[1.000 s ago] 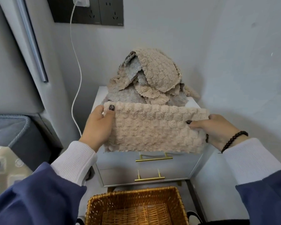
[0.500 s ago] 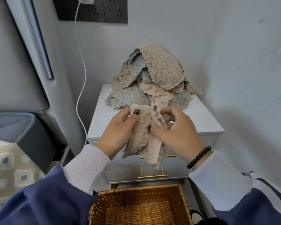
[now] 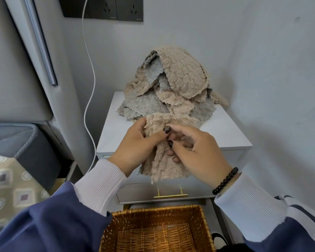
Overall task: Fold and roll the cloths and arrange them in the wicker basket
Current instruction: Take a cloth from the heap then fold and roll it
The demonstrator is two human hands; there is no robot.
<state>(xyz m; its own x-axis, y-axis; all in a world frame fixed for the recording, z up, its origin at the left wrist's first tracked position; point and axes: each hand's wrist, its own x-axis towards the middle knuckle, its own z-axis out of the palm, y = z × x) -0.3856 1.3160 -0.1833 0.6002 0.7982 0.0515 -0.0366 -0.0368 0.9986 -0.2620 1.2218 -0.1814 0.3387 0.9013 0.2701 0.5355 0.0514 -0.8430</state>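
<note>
- Both hands meet in front of the nightstand's front edge, gripping one beige cloth [image 3: 161, 164] between them
- The left hand [image 3: 136, 148] has its thumb curled over the cloth's face and its fingers behind the bunched upper edge, so the grip is closed tight on the fabric
- The right hand [image 3: 196, 151] pinches the same cloth from the other side, thumb and curled fingers closed on it, a black bead bracelet [image 3: 225, 180] on that wrist
- The cloth is gathered narrow at the top and hangs down in loose folds below the hands, its lower edge in front of the drawer fronts
- Behind the hands, a heap of beige and grey cloths [image 3: 171, 88] sits on the white nightstand [image 3: 225, 135], piled toward its back edge near the wall
- A gold drawer handle [image 3: 170, 195] shows on the lower drawer
- The wicker basket [image 3: 158, 211] stands on the floor below the nightstand's front, directly under the hanging cloth
- A white cable [image 3: 91, 88] runs down the wall from the dark socket panel [image 3: 105, 8], left of the nightstand
</note>
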